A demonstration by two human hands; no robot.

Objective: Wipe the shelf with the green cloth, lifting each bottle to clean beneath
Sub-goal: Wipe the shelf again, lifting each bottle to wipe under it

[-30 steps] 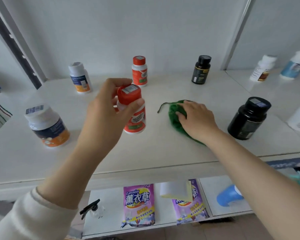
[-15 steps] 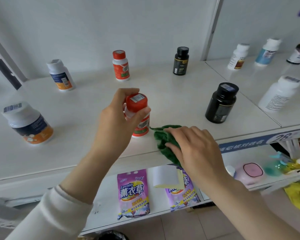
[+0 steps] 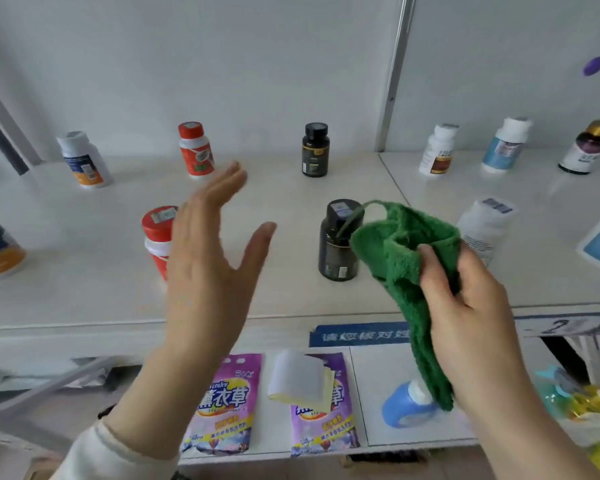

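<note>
Head view. Change noted against half a second before: the left hand (image 3: pixel 208 258) had released the red-capped bottle (image 3: pixel 155 237), which then stood upright on the shelf (image 3: pixel 84 299), left of centre and near the front edge, partly hidden behind that hand. The left hand was wide, fingers straight and spread, holding nothing, raised in front of the bottle; contact with it could not be confirmed. The right hand (image 3: pixel 465 306) had lifted the green cloth (image 3: pixel 406 251) clear of the shelf. It gripped the cloth bunched between thumb and curled fingers, in the air right of centre, overlapping the black bottle (image 3: pixel 338 244) in the picture.

Assessment: the patch beneath the red-capped bottle appeared finished, and the work appeared to be passing to the next bottle, probably the black one. This is a judgement only.

Orientation: the cloth's long axis ran close to vertical, bunched end up, loose tail hanging down past the shelf's front edge toward the lower shelf (image 3: pixel 371 393). Its thin hanging loop pointed up and left, arching across the black bottle's cap. The red-capped bottle's long axis was vertical, cap uppermost.
</note>
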